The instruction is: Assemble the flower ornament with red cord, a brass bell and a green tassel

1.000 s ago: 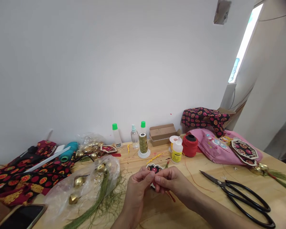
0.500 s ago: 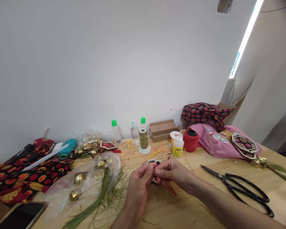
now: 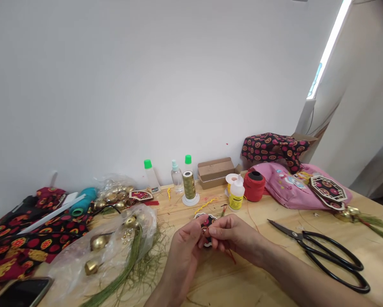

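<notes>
Left hand (image 3: 185,244): half-curled, fingertips at pendant's (image 3: 210,220) near side; couldn't tell if it gripped. Right hand (image 3: 238,236): thumb and index pinched together over pendant's face; anything between them too small to tell. Pendant sat between both hands, partly covered by fingers. Red cord (image 3: 232,257) hung just below right hand. Versus half a second earlier: left thumb had backed off right fingertips, more pendant face showed.

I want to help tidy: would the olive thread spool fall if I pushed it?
The olive thread spool might tip, being tall and narrow. The wide white disc beneath probably steadies it. Fallen, it could roll, because its sides look round.
</notes>
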Motion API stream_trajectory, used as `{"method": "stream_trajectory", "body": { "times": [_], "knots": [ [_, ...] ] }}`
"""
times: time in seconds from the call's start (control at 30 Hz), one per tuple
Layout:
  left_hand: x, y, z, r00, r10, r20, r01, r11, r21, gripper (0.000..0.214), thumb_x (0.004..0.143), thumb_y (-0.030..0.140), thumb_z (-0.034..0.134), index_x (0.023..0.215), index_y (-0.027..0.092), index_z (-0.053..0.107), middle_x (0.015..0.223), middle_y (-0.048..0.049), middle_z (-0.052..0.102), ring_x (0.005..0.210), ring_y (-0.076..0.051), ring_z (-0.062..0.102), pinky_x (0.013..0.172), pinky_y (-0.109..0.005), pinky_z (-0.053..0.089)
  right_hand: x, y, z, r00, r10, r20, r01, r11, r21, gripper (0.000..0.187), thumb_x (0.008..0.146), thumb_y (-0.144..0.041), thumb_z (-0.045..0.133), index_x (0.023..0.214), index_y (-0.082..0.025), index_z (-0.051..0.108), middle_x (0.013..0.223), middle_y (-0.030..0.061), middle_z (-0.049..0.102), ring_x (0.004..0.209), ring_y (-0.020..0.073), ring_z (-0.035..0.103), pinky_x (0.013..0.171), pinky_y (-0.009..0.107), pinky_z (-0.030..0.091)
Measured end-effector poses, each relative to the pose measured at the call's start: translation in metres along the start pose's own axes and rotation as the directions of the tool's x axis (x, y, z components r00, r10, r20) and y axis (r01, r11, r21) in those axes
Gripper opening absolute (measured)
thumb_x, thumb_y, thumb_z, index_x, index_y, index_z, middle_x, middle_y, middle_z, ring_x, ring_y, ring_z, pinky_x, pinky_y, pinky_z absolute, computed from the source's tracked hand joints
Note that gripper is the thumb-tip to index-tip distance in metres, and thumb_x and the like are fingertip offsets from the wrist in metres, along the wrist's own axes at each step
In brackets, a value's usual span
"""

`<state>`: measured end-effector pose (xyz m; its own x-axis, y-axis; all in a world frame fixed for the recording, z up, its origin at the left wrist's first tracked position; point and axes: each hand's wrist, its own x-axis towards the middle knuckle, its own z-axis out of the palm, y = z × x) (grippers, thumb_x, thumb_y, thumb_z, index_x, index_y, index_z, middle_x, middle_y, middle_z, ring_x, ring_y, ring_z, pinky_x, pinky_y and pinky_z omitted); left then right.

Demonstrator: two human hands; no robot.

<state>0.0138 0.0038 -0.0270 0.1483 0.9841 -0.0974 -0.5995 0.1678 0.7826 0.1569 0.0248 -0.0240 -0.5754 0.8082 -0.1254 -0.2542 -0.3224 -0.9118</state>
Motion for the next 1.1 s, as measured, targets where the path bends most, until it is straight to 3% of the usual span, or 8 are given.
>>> {"method": "stream_trajectory", "body": {
  "times": [0.17,0.27,0.43,0.6,0.77,0.9,1.0,1.1],
  "knots": [
    [-0.004,0.0,0.002,0.998,0.055,-0.005,-0.054,0.988,0.144,0.018,0.066,0.028,0.068,0.072,0.012,0.069,0.059,0.0021,0.052,0.058,-0.007,0.046,0.056,-0.016,0.04,-0.003,-0.001,0.005,0.999,0.034,0.031,-0.034,0.999,-0.009,0.023,0.068,-0.031,0.066,0.065,-0.009,0.064,0.055,0.0004,0.059,0.042,0.0021,0.045,0.04,0.013,0.03],
    [-0.004,0.001,0.002,0.995,0.096,0.027,-0.099,0.979,0.176,0.014,0.069,0.025,0.066,0.064,0.013,0.069,0.055,0.0034,0.048,0.059,-0.007,0.045,0.057,-0.016,0.04,-0.004,-0.002,0.009,0.998,0.022,0.056,-0.021,1.0,-0.016,0.03,0.07,-0.038,0.063,0.063,-0.009,0.063,0.057,0.0007,0.058,0.043,0.003,0.044,0.038,0.015,0.029],
    [-0.002,0.002,0.001,0.995,0.096,0.038,-0.1,0.988,0.115,0.015,0.062,0.023,0.071,0.052,0.012,0.066,0.051,0.0045,0.047,0.053,-0.006,0.043,0.052,-0.016,0.04,-0.003,-0.003,0.015,0.998,-0.015,-0.053,0.014,1.0,-0.021,0.031,0.063,-0.04,0.068,0.055,-0.01,0.062,0.052,-0.0031,0.052,0.04,0.0012,0.036,0.04,0.015,0.031],
    [-0.001,-0.003,0.0,0.999,0.032,0.035,-0.032,0.999,0.015,0.023,0.059,0.023,0.073,0.044,0.012,0.06,0.048,0.0048,0.045,0.049,-0.007,0.043,0.047,-0.018,0.04,-0.001,-0.002,0.018,0.996,-0.013,-0.087,0.009,0.999,-0.05,0.026,0.063,-0.036,0.069,0.055,-0.012,0.064,0.047,-0.0042,0.05,0.039,0.0024,0.04,0.039,0.015,0.032],
    [0.002,0.0,-0.003,1.0,-0.02,0.004,0.02,0.979,-0.201,0.021,0.066,0.029,0.067,0.054,0.013,0.06,0.048,0.0038,0.044,0.047,-0.007,0.042,0.048,-0.019,0.04,0.0,0.001,0.017,0.988,-0.09,-0.129,0.072,0.988,-0.14,0.022,0.065,-0.034,0.067,0.06,-0.012,0.067,0.05,-0.0024,0.055,0.042,0.0028,0.042,0.042,0.016,0.034],
    [0.005,0.009,-0.006,0.995,-0.096,0.01,0.092,0.921,-0.378,0.033,0.081,0.036,0.047,0.072,0.009,0.064,0.056,0.0015,0.044,0.05,-0.008,0.041,0.051,-0.019,0.041,0.0,0.002,0.018,0.971,-0.187,-0.147,0.15,0.961,-0.234,0.019,0.066,-0.033,0.066,0.067,-0.015,0.07,0.058,0.0003,0.062,0.049,0.0057,0.048,0.047,0.017,0.038],
    [0.002,0.01,-0.004,0.992,-0.105,0.07,0.122,0.929,-0.348,0.031,0.081,0.03,0.047,0.087,0.005,0.064,0.062,-0.0013,0.049,0.058,-0.01,0.046,0.059,-0.022,0.044,0.0,-0.001,0.02,0.96,-0.243,-0.136,0.204,0.946,-0.251,0.019,0.068,-0.034,0.064,0.07,-0.017,0.071,0.062,0.0017,0.065,0.054,0.0082,0.052,0.048,0.018,0.04],
    [-0.003,0.007,0.001,0.994,-0.038,0.106,0.062,0.971,-0.23,0.026,0.075,0.024,0.058,0.092,0.005,0.063,0.065,-0.0026,0.054,0.06,-0.009,0.048,0.06,-0.02,0.044,-0.001,-0.004,0.022,0.959,-0.249,-0.136,0.211,0.947,-0.24,0.021,0.069,-0.035,0.062,0.069,-0.016,0.071,0.059,0.0024,0.064,0.053,0.0091,0.054,0.047,0.018,0.039]
  ]
}}
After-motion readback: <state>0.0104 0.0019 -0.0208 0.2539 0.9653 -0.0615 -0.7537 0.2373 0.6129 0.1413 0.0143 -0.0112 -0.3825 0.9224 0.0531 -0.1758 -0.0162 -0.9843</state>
